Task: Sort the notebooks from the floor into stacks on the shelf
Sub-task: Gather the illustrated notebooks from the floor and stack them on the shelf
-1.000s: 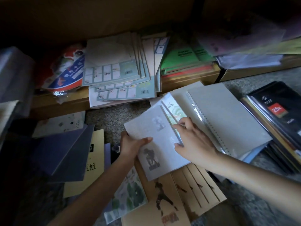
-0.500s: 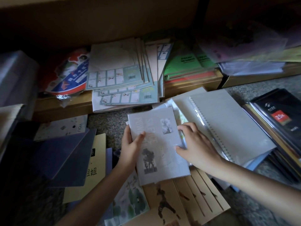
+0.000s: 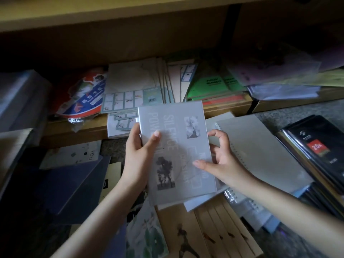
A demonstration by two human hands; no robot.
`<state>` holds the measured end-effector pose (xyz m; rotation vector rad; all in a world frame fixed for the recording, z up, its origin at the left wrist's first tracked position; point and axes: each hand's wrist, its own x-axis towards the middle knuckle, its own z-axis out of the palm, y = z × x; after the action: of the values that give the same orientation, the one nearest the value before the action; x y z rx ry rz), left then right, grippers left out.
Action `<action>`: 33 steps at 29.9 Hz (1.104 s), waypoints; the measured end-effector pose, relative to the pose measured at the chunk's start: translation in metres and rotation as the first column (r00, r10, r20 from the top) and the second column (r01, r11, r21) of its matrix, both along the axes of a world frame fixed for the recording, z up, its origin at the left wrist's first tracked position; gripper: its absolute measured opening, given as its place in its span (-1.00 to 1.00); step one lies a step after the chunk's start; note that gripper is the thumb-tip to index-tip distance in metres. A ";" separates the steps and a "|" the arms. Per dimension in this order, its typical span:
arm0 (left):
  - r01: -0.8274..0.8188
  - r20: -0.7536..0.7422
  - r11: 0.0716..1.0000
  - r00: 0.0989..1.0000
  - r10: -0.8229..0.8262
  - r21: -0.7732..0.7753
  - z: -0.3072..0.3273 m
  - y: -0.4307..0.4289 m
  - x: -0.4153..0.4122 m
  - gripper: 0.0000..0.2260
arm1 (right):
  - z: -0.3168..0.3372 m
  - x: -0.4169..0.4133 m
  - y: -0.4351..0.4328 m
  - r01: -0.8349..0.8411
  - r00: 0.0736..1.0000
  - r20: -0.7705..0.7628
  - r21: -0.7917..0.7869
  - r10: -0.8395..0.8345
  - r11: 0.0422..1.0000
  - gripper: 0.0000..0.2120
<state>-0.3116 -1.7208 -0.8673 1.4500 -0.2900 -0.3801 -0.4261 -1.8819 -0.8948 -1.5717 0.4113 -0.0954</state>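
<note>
Change: The grey notebook [image 3: 178, 151], which a second ago lies tilted on the floor pile under both hands, is now lifted clear and squared up, its far edge showing against the front of the shelf [image 3: 74, 127].
Left hand: The left hand [image 3: 137, 155] grips the notebook's left edge, thumb laid across the cover and fingers [image 3: 130, 138] wrapped behind.
Right hand: The right hand [image 3: 223, 161] pinches the right edge, thumb flat on the cover, the other fingers [image 3: 217, 134] curled just beside it.
Notebook: Held in the air between floor and shelf, cover up and lettering sideways. A paler edge shows under its near end; whether that is a second book in the grip cannot be told.
Shelf: A fanned pale stack [image 3: 130, 86] sits at centre and a green stack [image 3: 206, 84] to its right.
Floor: Plenty left on the floor [image 3: 115, 149]: a spiral pad [image 3: 260, 155] at right, black notebooks [image 3: 316, 146] far right, tan covers [image 3: 214, 229] near, blue covers [image 3: 74, 183] at left.
Meaning: The pick-up looks complete; what remains for this book is choosing a matching stack and setting it down. No grey stack is visible, so it may start a new one.
</note>
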 end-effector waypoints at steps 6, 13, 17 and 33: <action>0.216 -0.047 0.967 0.973 -0.224 -0.131 0.029 0.002 -0.004 -0.54 | 0.015 0.002 -0.003 0.115 0.993 -0.016 0.419 -0.119 0.901 -0.44; 0.288 -0.161 0.945 0.937 -0.311 -0.154 0.027 -0.007 -0.027 -0.57 | 0.041 0.003 -0.023 0.169 0.971 0.092 0.394 -0.222 0.904 -0.42; 0.328 -0.016 0.945 0.944 -0.328 -0.007 0.038 -0.005 -0.028 -0.63 | 0.055 0.012 -0.029 0.208 0.936 0.259 0.137 -0.238 0.968 -0.43; -0.114 0.195 0.980 0.970 0.146 -0.166 0.206 0.026 0.059 -0.83 | 0.204 0.120 0.013 -0.055 0.861 0.509 0.064 0.015 0.996 -0.89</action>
<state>-0.2525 -1.6949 -0.6609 1.3499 -0.3802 -0.0970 -0.3056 -1.8685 -0.6906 -1.4100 -0.0328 -0.4531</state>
